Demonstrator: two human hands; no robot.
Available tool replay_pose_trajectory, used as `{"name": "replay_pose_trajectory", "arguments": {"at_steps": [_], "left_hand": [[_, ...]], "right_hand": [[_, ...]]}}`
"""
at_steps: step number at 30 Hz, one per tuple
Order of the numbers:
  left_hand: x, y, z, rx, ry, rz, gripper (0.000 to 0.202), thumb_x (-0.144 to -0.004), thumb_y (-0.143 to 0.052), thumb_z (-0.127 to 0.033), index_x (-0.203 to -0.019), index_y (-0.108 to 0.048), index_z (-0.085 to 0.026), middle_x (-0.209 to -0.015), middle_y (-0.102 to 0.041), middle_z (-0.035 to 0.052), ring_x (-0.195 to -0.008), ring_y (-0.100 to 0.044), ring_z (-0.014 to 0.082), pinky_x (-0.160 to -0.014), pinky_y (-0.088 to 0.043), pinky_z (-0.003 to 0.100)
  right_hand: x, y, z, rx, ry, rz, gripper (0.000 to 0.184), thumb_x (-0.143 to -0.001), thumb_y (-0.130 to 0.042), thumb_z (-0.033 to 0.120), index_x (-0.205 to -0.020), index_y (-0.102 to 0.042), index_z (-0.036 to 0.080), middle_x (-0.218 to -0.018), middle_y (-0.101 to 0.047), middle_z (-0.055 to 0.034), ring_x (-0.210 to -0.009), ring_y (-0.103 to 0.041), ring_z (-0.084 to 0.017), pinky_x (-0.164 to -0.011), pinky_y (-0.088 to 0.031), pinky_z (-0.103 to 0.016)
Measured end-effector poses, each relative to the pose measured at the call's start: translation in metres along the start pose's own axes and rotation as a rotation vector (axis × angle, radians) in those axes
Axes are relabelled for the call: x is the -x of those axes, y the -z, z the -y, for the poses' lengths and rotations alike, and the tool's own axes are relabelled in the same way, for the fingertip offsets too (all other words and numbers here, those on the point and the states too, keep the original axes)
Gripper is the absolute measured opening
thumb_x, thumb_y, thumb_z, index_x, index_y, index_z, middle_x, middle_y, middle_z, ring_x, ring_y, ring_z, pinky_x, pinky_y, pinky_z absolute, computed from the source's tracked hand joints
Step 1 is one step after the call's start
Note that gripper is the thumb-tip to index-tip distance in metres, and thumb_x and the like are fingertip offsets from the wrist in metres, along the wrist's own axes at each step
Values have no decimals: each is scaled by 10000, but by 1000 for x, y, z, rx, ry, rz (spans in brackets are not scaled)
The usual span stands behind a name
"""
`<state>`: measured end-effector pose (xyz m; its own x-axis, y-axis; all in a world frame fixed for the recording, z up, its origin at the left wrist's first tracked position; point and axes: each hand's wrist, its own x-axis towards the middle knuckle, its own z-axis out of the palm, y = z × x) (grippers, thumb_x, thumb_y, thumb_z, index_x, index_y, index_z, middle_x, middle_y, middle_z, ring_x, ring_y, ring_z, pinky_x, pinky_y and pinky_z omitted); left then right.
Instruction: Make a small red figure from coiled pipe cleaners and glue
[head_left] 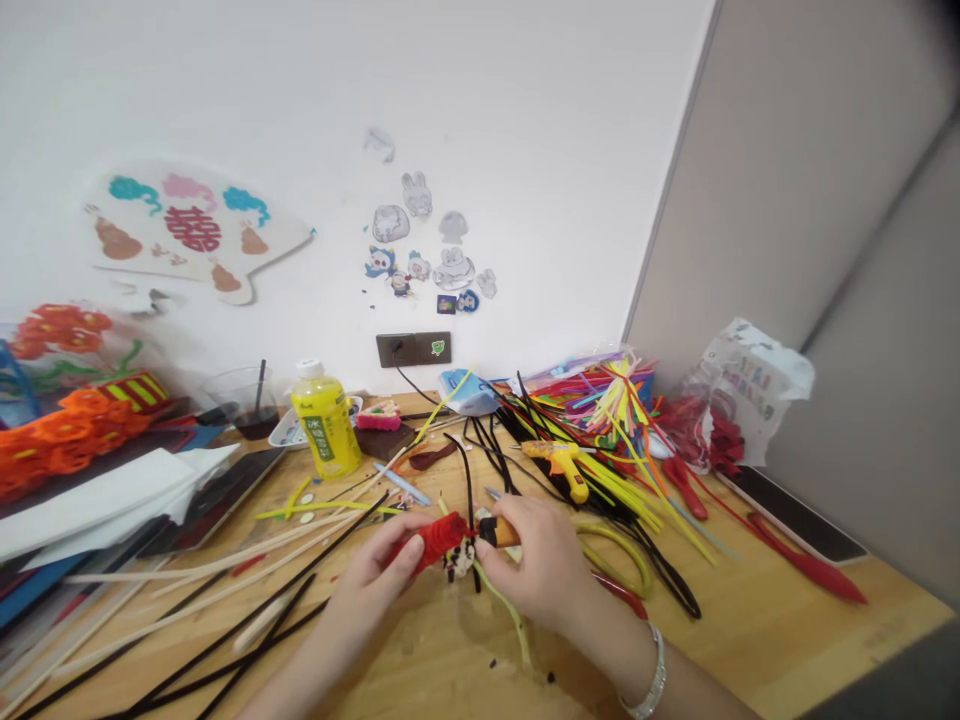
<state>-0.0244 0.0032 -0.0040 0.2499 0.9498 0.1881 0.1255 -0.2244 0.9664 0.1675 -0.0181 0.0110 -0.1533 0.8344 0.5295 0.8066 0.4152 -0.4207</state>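
My left hand [390, 560] grips a red fuzzy roll [442, 537], apparently of pipe cleaner, between thumb and fingers. Close to its right end, my right hand [536, 550] is closed around an orange-brown piece with a black end [491, 530]; its kind is unclear. A small cream and black bundle [461, 560] sits just below, between both hands. Next to the red roll, a black pipe cleaner [469, 480] stands up. A pale yellow-green strand [510, 610] trails down over the wooden table [420, 660] under my right hand.
A yellow glue gun [559, 465] lies behind my right hand, near a heap of coloured pipe cleaners [592, 400]. At the left stand a yellow drink bottle [326, 425] and a plastic cup [251, 410]. Long black and cream strands [225, 640] cross the table's left side.
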Motion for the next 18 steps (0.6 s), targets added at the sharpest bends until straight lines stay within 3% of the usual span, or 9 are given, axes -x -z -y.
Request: {"name": "replay_pose_trajectory", "arguments": {"at_steps": [18], "left_hand": [[0,0,1,28,2,43,230,-782,-554,-411,-876,-643,-220,-728,-618,1,-749,-556,173,-696,-433,244]], "right_hand": [[1,3,1,-1,35,-1,110,-691,-522,288,-682,-489,183,-634,-519,3,-603,-467,-144,-561,-274,-251]]}}
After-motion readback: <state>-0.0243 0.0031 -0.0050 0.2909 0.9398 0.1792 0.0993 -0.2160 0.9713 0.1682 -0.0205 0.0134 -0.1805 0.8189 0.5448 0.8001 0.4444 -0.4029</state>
